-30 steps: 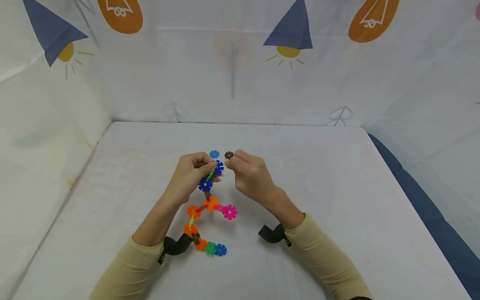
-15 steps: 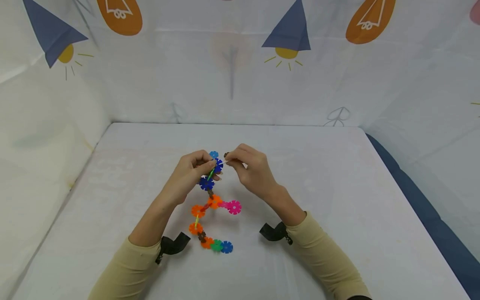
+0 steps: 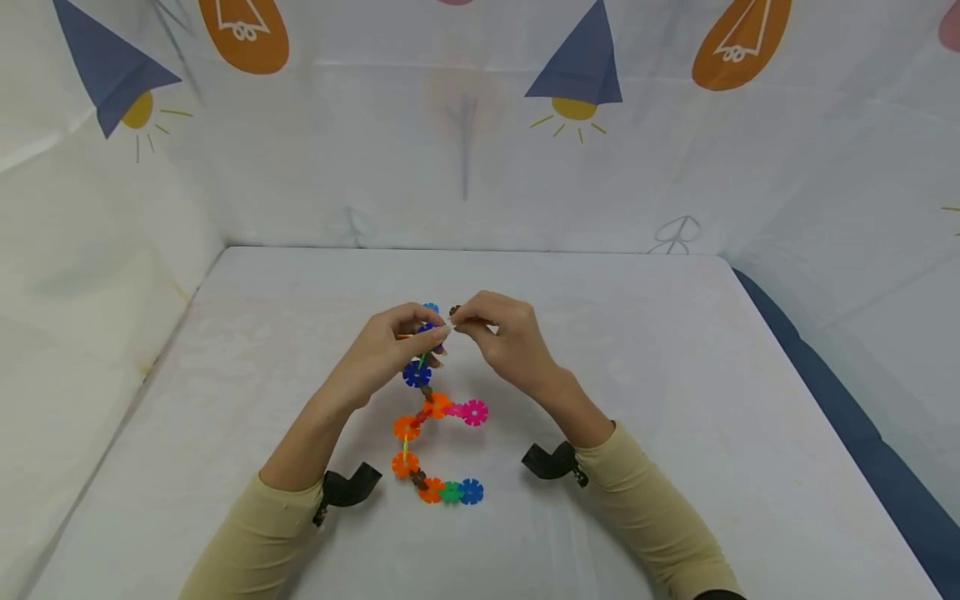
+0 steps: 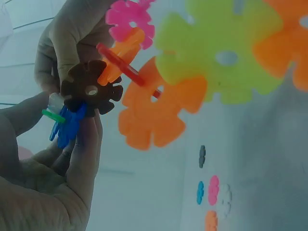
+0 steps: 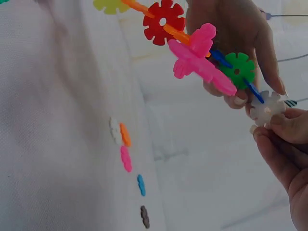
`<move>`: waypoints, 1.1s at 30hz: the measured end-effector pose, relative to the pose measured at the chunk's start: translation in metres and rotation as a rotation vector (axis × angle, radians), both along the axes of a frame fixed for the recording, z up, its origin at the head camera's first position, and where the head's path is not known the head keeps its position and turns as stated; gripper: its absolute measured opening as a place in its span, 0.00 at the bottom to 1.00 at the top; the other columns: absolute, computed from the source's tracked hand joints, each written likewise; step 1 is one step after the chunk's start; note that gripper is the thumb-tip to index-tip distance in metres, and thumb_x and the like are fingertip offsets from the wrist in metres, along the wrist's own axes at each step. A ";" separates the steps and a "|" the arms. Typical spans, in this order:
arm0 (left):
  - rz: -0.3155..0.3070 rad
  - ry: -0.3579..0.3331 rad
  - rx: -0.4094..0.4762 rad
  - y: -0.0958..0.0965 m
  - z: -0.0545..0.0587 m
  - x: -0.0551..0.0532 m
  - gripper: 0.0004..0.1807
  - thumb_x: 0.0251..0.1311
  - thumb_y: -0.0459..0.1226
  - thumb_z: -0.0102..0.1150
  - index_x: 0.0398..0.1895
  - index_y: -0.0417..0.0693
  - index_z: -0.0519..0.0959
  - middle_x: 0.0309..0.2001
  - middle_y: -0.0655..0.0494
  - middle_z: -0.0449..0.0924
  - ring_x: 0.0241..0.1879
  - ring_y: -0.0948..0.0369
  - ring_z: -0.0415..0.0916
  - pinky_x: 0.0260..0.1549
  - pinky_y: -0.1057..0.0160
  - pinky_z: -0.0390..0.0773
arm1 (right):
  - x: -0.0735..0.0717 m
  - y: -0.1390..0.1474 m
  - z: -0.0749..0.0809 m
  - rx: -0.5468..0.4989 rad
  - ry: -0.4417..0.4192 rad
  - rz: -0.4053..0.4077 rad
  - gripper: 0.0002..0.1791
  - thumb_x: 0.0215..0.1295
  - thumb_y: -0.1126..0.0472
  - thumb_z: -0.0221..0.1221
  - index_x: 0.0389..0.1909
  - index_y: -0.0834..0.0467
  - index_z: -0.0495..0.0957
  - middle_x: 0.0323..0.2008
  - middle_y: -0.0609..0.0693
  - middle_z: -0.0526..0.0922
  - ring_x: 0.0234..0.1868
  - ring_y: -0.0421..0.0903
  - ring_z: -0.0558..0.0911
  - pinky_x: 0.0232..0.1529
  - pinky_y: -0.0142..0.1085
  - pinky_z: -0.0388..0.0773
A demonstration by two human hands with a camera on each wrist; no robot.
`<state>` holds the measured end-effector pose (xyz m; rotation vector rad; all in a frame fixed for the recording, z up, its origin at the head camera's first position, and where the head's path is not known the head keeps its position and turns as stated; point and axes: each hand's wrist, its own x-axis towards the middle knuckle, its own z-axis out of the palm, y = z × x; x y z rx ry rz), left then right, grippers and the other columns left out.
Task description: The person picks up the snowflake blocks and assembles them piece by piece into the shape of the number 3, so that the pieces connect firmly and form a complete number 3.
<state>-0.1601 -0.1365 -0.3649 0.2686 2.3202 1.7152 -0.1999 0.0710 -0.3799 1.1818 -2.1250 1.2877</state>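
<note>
My left hand (image 3: 393, 346) pinches the upper end of a chain of flower-shaped plastic connector discs, by a dark blue disc (image 3: 429, 336). My right hand (image 3: 498, 333) pinches a white connector disc (image 5: 267, 108) between thumb and fingers, and the fingertips of both hands meet there. A blue disc slotted into a green disc (image 5: 237, 71) leads up to the white one. Below the hands hang a lower dark blue disc (image 3: 417, 373), several orange discs (image 3: 406, 463), a pink branch (image 3: 475, 412) and a green-and-blue tail (image 3: 471, 492). My left fingers partly hide the top discs.
Behind the hands, a light blue disc (image 3: 431, 307) and a brown disc (image 3: 454, 311) lie on the white table (image 3: 637, 358). Loose pink (image 5: 126, 159), orange (image 5: 125, 134) and white (image 5: 115, 131) discs show in the right wrist view. White printed cloth (image 3: 337, 150) surrounds the table.
The left thumb has slid up toward the right fingertips, and the hands now meet at the white disc. The chain's lower part has swung to the right.
</note>
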 end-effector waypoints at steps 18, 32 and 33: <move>0.027 -0.001 -0.072 -0.007 -0.003 -0.005 0.21 0.63 0.54 0.62 0.50 0.51 0.80 0.42 0.39 0.84 0.36 0.53 0.84 0.40 0.59 0.84 | -0.005 -0.002 -0.004 0.016 -0.029 0.004 0.04 0.64 0.71 0.63 0.36 0.62 0.85 0.35 0.53 0.87 0.36 0.43 0.85 0.43 0.31 0.85; 0.023 -0.020 -0.123 -0.012 0.001 -0.005 0.21 0.62 0.56 0.63 0.49 0.54 0.82 0.32 0.46 0.84 0.33 0.53 0.80 0.36 0.59 0.80 | -0.030 0.000 -0.022 0.271 -0.272 -0.170 0.07 0.65 0.69 0.62 0.42 0.64 0.84 0.41 0.55 0.87 0.40 0.46 0.84 0.43 0.37 0.85; 0.025 -0.018 -0.126 -0.012 0.001 -0.005 0.21 0.61 0.56 0.63 0.49 0.54 0.82 0.33 0.46 0.84 0.33 0.53 0.81 0.36 0.58 0.81 | -0.033 -0.002 -0.024 0.297 -0.297 -0.179 0.07 0.65 0.69 0.61 0.43 0.63 0.84 0.41 0.55 0.87 0.40 0.46 0.84 0.44 0.38 0.85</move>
